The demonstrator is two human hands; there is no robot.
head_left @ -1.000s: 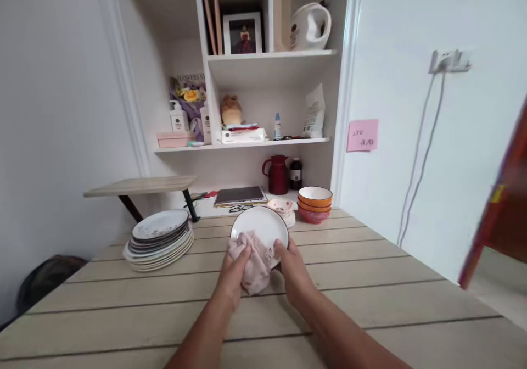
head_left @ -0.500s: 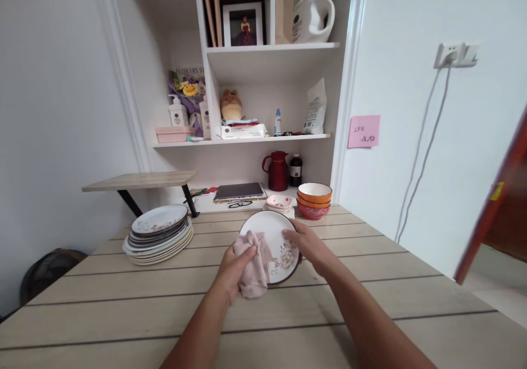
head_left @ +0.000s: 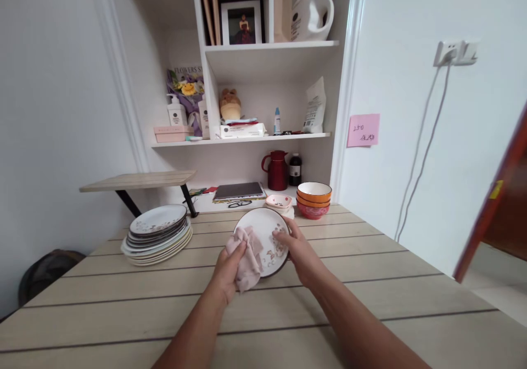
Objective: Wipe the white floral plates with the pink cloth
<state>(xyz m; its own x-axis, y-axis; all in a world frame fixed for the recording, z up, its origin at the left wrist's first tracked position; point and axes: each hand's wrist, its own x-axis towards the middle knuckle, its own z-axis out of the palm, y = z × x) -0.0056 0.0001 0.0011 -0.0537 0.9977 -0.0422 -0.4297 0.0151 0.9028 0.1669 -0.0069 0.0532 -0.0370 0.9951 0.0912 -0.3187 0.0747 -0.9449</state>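
Note:
A white plate [head_left: 259,223] with a dark rim and brown flower print is held above the table, tilted toward me. My right hand [head_left: 300,248] grips its right edge, thumb on the printed face and fingers behind. A pale pink cloth [head_left: 249,262] is bunched in my left hand [head_left: 228,267], which presses it over the plate's left edge. The thumb lies on top of the cloth; the other left fingers are mostly hidden.
A stack of plates [head_left: 158,237] stands at the left by a small raised shelf [head_left: 140,180]. Behind the held plate are small dishes [head_left: 279,202] and stacked orange and red bowls [head_left: 313,200]. Farther back sit a laptop [head_left: 239,191], eyeglasses [head_left: 240,204] and a red jug [head_left: 277,170].
Both hands have moved slightly left with the plate and cloth. The plate has turned, so its flower print sits closer to my right thumb.

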